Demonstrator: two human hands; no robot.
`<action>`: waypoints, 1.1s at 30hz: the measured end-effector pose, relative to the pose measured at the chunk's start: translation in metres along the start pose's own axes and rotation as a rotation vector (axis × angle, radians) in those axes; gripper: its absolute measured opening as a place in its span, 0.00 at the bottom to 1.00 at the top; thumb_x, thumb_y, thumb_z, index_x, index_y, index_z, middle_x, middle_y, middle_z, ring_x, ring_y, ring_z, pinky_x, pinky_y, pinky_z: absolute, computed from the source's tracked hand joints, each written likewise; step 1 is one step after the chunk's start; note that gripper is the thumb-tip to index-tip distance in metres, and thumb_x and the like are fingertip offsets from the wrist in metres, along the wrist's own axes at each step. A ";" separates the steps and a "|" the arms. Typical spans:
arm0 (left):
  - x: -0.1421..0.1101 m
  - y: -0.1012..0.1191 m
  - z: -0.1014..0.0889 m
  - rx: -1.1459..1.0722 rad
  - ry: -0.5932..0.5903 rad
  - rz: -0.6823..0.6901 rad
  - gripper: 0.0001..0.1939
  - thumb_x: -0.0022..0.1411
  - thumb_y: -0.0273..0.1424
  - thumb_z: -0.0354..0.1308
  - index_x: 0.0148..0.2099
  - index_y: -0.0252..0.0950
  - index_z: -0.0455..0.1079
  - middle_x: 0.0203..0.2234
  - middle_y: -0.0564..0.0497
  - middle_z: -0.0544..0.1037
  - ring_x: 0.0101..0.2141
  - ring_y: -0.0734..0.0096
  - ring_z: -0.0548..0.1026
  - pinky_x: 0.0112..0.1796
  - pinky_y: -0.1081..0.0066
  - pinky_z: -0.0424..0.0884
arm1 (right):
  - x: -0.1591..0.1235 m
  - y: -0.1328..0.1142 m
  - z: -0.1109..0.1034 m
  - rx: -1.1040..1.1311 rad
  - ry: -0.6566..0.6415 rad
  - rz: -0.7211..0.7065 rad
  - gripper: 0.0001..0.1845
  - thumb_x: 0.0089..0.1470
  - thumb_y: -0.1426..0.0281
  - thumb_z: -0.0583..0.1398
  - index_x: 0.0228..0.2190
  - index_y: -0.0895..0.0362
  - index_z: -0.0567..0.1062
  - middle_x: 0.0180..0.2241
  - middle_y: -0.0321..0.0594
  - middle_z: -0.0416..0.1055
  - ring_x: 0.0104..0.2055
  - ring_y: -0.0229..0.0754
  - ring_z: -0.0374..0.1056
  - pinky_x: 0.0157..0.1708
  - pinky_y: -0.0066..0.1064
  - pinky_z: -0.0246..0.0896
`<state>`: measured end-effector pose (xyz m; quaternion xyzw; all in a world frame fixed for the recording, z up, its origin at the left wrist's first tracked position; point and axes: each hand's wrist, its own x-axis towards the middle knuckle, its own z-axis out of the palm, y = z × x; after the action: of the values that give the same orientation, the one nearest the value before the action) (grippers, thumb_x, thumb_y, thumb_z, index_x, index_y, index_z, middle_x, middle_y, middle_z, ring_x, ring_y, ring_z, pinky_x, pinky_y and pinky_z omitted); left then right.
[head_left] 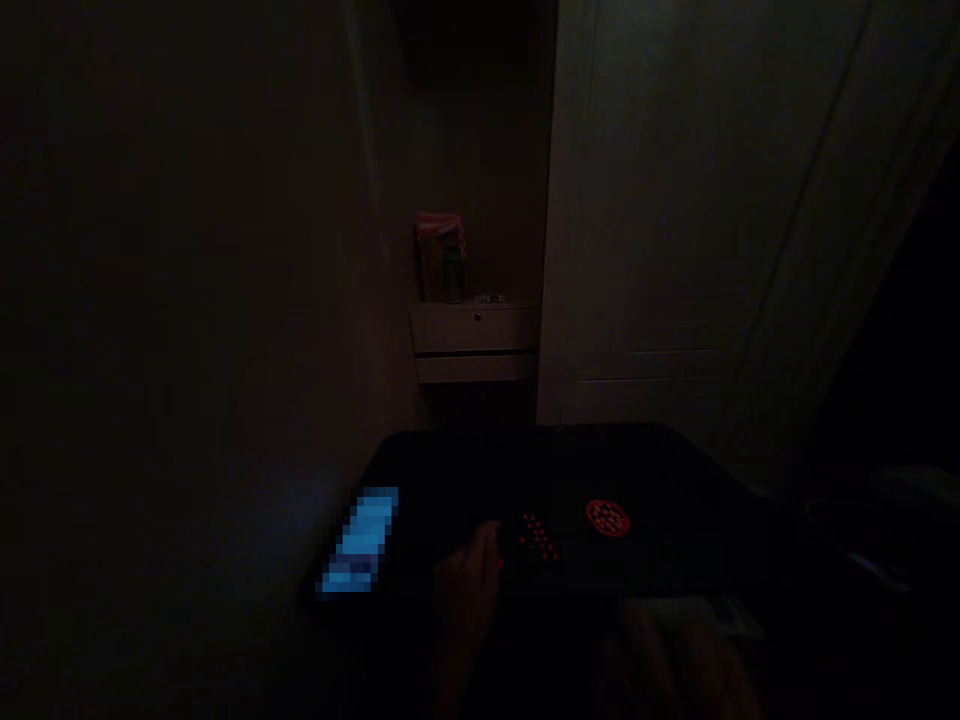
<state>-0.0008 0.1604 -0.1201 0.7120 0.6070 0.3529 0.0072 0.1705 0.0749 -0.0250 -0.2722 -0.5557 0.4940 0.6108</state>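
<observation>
Over the near part of a dark table (465,460), my left hand (469,575) is closed, its fingertips pressed together. A red spot shows beside its fingers; what they hold, if anything, is too dark to make out. Just right of that hand lies a loose group of several small red pieces (536,538). Further right is a round red dish-like thing (608,518) with several small pale reddish pieces in it. My right hand (679,660) is low in the view, in front of the table's near edge, dim and blurred, so its fingers cannot be read.
A lit, pixelated screen (360,540) lies at the table's left side. Beyond the table stands a drawer unit (476,330) with a bottle (454,272) and a reddish cloth (440,225) on top. A pale cabinet panel (645,220) rises at the right. The room is very dark.
</observation>
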 end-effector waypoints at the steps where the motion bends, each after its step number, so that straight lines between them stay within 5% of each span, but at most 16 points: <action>1: 0.000 0.000 0.000 0.006 -0.006 0.001 0.17 0.73 0.26 0.48 0.56 0.42 0.74 0.40 0.52 0.87 0.36 0.70 0.85 0.36 0.75 0.75 | -0.001 -0.001 -0.008 0.014 0.026 0.005 0.23 0.54 0.41 0.63 0.25 0.45 0.79 0.22 0.36 0.70 0.22 0.39 0.64 0.20 0.30 0.61; 3: 0.000 0.001 0.000 0.020 -0.010 0.001 0.17 0.73 0.25 0.49 0.56 0.42 0.74 0.41 0.51 0.86 0.37 0.70 0.85 0.36 0.75 0.75 | 0.003 0.004 -0.020 0.037 0.101 0.025 0.21 0.54 0.44 0.65 0.25 0.48 0.78 0.21 0.35 0.69 0.19 0.36 0.62 0.18 0.27 0.57; 6: 0.000 0.001 -0.001 0.027 -0.006 0.007 0.17 0.73 0.25 0.49 0.56 0.42 0.74 0.38 0.52 0.87 0.35 0.69 0.85 0.36 0.75 0.75 | 0.018 0.019 -0.031 -0.015 0.320 0.146 0.23 0.38 0.48 0.76 0.28 0.53 0.82 0.23 0.37 0.74 0.23 0.38 0.68 0.22 0.28 0.63; 12: 0.000 0.000 0.000 0.007 0.024 0.032 0.17 0.73 0.25 0.48 0.56 0.42 0.74 0.38 0.52 0.87 0.35 0.70 0.85 0.36 0.75 0.76 | 0.029 0.047 -0.041 -0.159 0.401 0.161 0.23 0.38 0.51 0.75 0.30 0.54 0.83 0.31 0.43 0.80 0.34 0.50 0.76 0.32 0.35 0.73; 24: 0.000 0.001 0.000 0.030 0.002 -0.001 0.16 0.74 0.27 0.49 0.55 0.42 0.74 0.36 0.52 0.87 0.34 0.69 0.85 0.35 0.75 0.75 | 0.055 0.068 -0.051 -0.424 0.275 -0.008 0.19 0.51 0.51 0.69 0.36 0.53 0.84 0.39 0.46 0.83 0.44 0.54 0.78 0.46 0.43 0.74; 33: 0.000 0.000 0.001 0.025 -0.003 -0.009 0.16 0.74 0.27 0.48 0.56 0.42 0.74 0.37 0.52 0.87 0.34 0.69 0.85 0.35 0.75 0.75 | 0.075 0.114 -0.061 -0.660 0.165 -0.080 0.21 0.63 0.51 0.58 0.37 0.54 0.81 0.38 0.45 0.81 0.42 0.51 0.77 0.43 0.39 0.71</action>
<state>-0.0005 0.1607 -0.1206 0.7098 0.6147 0.3441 0.0008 0.1860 0.1976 -0.1091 -0.4722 -0.6445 0.2396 0.5516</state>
